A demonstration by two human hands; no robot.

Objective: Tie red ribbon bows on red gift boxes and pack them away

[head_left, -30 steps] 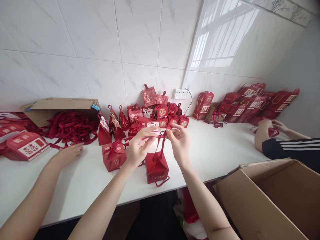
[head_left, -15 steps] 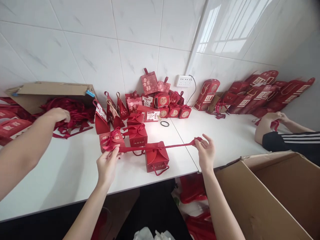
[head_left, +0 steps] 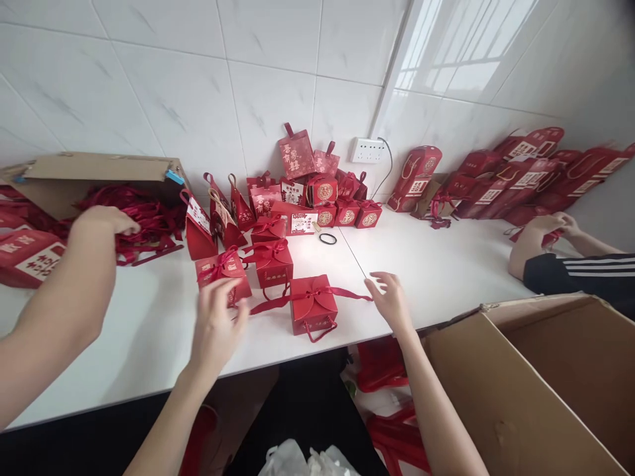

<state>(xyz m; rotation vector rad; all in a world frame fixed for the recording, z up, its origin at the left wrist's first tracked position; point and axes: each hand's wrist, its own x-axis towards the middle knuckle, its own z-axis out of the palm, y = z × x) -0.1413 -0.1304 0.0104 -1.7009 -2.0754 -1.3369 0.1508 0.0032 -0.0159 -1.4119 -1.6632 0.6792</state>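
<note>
Near the front edge of a white table (head_left: pixel 426 264), a small red box (head_left: pixel 313 316) stands upright, a cord handle (head_left: pixel 320 334) looped down its front. Across its folded top runs a red ribbon (head_left: pixel 272 305), gathered at the middle, with one tail reaching out to the left and the other to the right. The person's two hands flank the box, both apart from it. The left hand (head_left: pixel 218 324), slightly blurred, is open with loosely bent fingers, near the ribbon's left tail; it overlaps another red box (head_left: pixel 232 266) in the view, and whether it touches that one cannot be told. The right hand (head_left: pixel 389 301) is also open, thumb and fingers parted, just beside the tip of the right tail.

Behind, a black ring (head_left: pixel 327 238) lies on the table before a cluster of red and white gift boxes (head_left: pixel 325 192) against a tiled wall (head_left: pixel 173 86). At left, another person's hand (head_left: pixel 112 219) is over a heap of red ribbons (head_left: pixel 149 221) by an open carton (head_left: pixel 99 166). At far right, a striped dark sleeve (head_left: pixel 580 274) shows beside a large cardboard box (head_left: pixel 516 396).
</note>
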